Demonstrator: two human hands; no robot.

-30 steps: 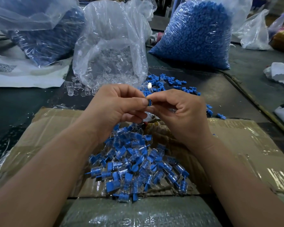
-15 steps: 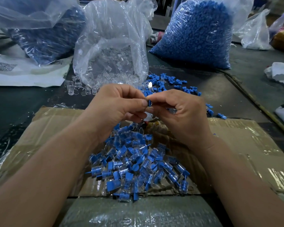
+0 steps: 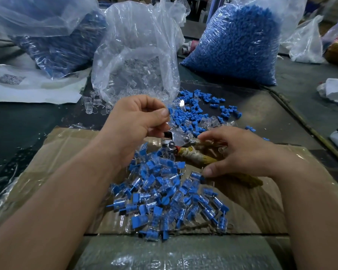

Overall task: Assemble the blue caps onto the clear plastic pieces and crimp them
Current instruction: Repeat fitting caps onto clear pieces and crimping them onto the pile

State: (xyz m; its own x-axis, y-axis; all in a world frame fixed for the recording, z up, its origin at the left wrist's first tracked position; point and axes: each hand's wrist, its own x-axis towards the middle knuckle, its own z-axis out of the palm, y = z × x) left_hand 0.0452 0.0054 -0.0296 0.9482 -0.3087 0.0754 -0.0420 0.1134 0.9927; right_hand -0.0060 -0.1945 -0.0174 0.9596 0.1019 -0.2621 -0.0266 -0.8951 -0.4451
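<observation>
Half a second ago your two hands met over one piece; now they are apart. Your right hand (image 3: 242,152) has let go and dropped onto the crimper (image 3: 185,151), which lies on the cardboard (image 3: 57,152). Its fingers lie loosely over the wrapped handles, its thumb is at the near handle, and it does not clamp them. Your left hand (image 3: 137,123) has stayed up and keeps the piece (image 3: 170,111) pinched between thumb tip and forefinger.

The piece shows a small blue cap at your fingertips. Its clear body blurs into the parts behind it, so you cannot tell how far the cap is seated.

The piece sits at the right edge of your left hand, above and just left of the crimper's metal head and clear of it. Your right hand is well apart from it.

The pile (image 3: 168,199) of capped pieces lies on the cardboard below both hands. Loose caps (image 3: 199,110) are scattered beyond them, in front of the clear bag (image 3: 137,75) and the blue bag (image 3: 236,47).
</observation>
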